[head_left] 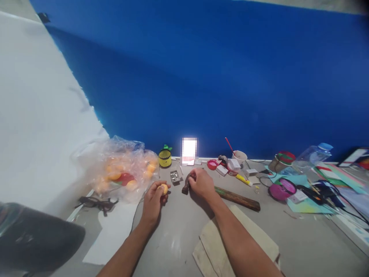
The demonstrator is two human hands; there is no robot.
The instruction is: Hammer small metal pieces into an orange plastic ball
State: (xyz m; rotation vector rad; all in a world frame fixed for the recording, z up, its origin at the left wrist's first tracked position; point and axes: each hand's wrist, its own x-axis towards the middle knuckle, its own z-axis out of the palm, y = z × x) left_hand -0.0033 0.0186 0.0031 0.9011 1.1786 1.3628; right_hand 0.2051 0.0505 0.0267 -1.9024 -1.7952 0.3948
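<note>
Held in the fingers of my left hand (pixel 153 200) is a small orange ball (pixel 164 189) that looks like a table tennis ball. My right hand (pixel 201 184) is closed round a hammer (pixel 238 199) close to its dark metal head. The hammer's wooden handle stretches to the right, partly covered by my hand and wrist. Between and beyond my hands is a small open box (pixel 174 177) of shiny metal pieces, too small to name. A folded beige cloth (pixel 242 234) lies under my right forearm.
At left are a clear plastic bag (pixel 123 154) of orange balls, eyeglasses (pixel 98 204) and a dark cylinder (pixel 40 234). A yellow pot (pixel 165 158) and a bright screen (pixel 189 150) stand by the blue wall. Rightward are a yellow tube (pixel 243 180), a pink container (pixel 278 190), cables and a clear bottle (pixel 313 157).
</note>
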